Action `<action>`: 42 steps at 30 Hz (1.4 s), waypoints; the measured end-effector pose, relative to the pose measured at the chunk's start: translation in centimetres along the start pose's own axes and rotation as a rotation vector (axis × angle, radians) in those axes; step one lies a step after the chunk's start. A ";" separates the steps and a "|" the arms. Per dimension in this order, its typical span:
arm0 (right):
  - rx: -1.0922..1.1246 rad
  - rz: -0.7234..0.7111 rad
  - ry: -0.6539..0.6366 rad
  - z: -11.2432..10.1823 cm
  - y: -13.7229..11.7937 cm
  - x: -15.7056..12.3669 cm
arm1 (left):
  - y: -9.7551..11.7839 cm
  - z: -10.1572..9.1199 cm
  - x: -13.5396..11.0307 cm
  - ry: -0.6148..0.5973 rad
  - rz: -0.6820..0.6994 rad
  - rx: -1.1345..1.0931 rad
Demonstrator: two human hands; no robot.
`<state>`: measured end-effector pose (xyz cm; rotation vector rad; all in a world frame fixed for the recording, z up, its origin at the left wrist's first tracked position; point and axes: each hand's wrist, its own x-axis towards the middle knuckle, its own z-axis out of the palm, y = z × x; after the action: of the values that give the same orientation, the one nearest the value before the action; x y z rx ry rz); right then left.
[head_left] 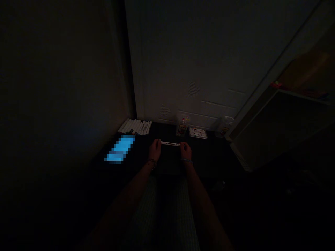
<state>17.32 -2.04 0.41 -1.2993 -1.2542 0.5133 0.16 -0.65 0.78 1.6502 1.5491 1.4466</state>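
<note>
A white marker (170,143) with dark print lies level between my two hands, above the dark table. Its left end is pinched in the fingers of my left hand (155,150). At the other end, the fingers of my right hand (186,151) are closed on it too. Beyond my left hand, a row of several white markers (135,127) lies side by side on the table. Behind my right hand sits a flat pack of white markers (198,132). The room is very dark, so the fingertips show only dimly.
A glowing blue, pixelated screen (120,149) lies at the left of the dark table (211,153). Clear containers with labels, one in the middle (182,125) and one at the right (224,127), stand by the wall. A shelf edge (303,97) is on the right.
</note>
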 end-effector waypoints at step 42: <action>-0.006 0.004 0.039 0.5 0.4 0.1 | 0.1 -0.2 0.0 -0.045 0.014 -0.059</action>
<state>17.08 -1.65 -0.05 -1.3113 -1.2221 0.4846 0.08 -0.71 0.96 1.6511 1.4598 1.4388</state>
